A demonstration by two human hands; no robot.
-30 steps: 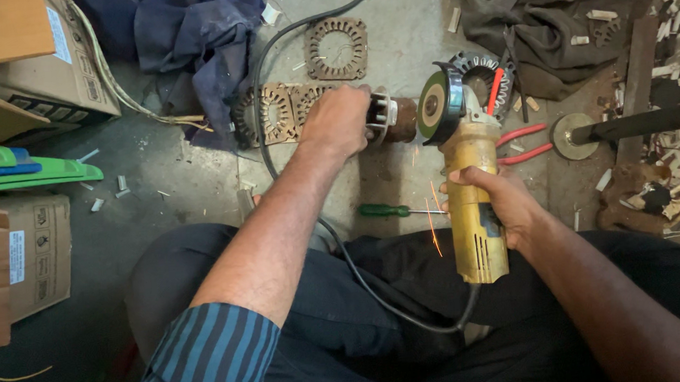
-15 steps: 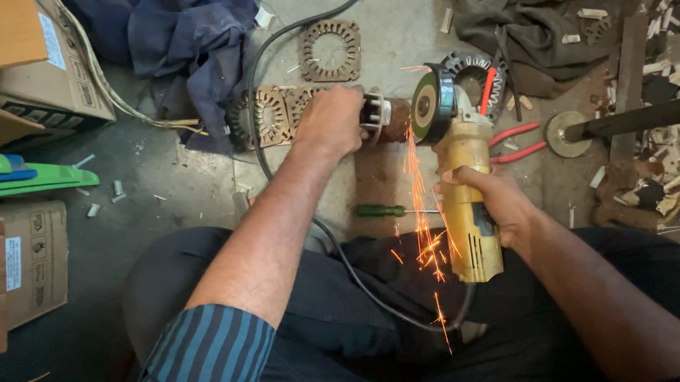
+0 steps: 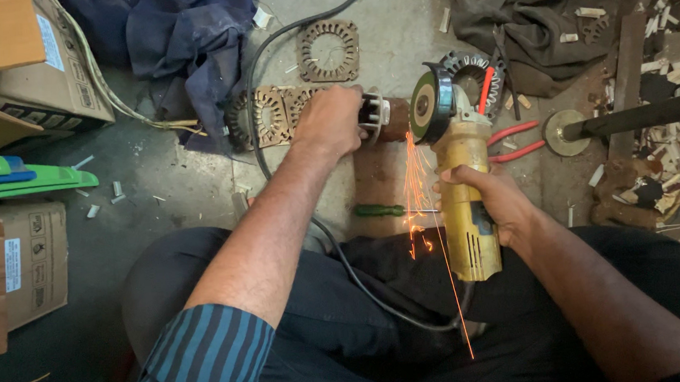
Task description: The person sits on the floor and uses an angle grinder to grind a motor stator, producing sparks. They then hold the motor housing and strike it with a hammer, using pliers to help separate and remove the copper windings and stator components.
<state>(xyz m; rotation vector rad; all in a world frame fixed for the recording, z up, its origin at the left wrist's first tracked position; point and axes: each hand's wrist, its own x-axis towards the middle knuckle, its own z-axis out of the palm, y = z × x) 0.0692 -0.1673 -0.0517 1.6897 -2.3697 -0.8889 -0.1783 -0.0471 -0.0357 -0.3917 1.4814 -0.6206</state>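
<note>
Your right hand is closed around the body of the yellow angle grinder, its grey disc set against the end of the small metal motor part on the concrete floor; your left hand is clamped over that part, pinning it down. A second ago there was barely a spark; half a second ago a stream fell toward your lap; now the orange sparks run thicker and longer down past your dark trousers, so I judge the disc is biting harder into the metal. The grinder's black cable loops round behind your left forearm; a green-handled screwdriver lies just beside the sparks, red-handled pliers near the grinder. As for containers, the brown cardboard boxes at your left show nothing of their contents; flat toothed metal laminations lie loose on the floor beyond your left hand.
</note>
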